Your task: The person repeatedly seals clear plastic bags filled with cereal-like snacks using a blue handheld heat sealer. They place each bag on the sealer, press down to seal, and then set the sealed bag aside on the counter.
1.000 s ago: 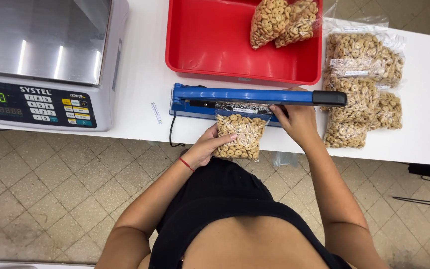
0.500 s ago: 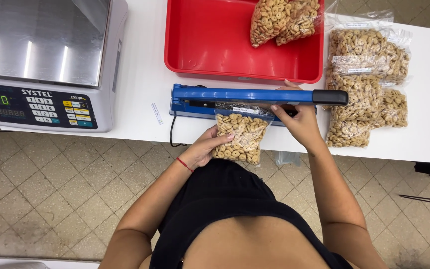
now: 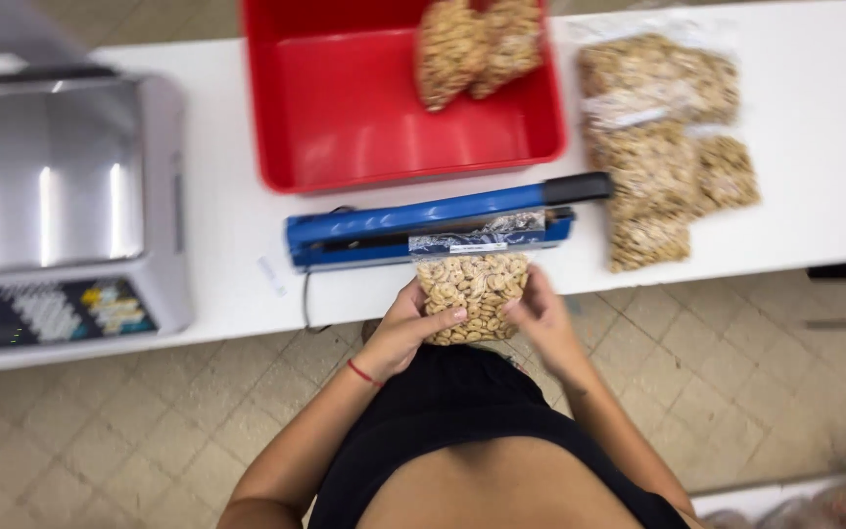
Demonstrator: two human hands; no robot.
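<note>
Stretching across the top of the view, the long white surface [image 3: 815,147] carries everything, and beige square floor tiles [image 3: 100,441] fill the room below its front edge. At the left end sits a grey weighing scale with a steel platter and keypad [image 3: 61,216]. Near the middle stands a red rectangular plastic tray [image 3: 345,108] with two filled clear bags of pale nuts [image 3: 477,44] lying in its far right corner. Just in front of the tray lies a blue bar-shaped heat sealer with a black handle [image 3: 423,227], its arm raised slightly off the base. To the right of the tray, a loose pile of filled clear nut bags [image 3: 653,137] rests flat on the surface.

Held at the front edge of the surface is a small clear plastic bag of pale curved nuts [image 3: 472,294]. It stands roughly upright, filled about two thirds, its crinkled empty top lying against the sealer's base. The left hand [image 3: 405,328] clasps the bag's left side, thumb across the front, with a thin red wrist band [image 3: 364,372] behind it. The right hand [image 3: 539,318] grasps the bag's right side, so each grip is closed on the bag.
</note>
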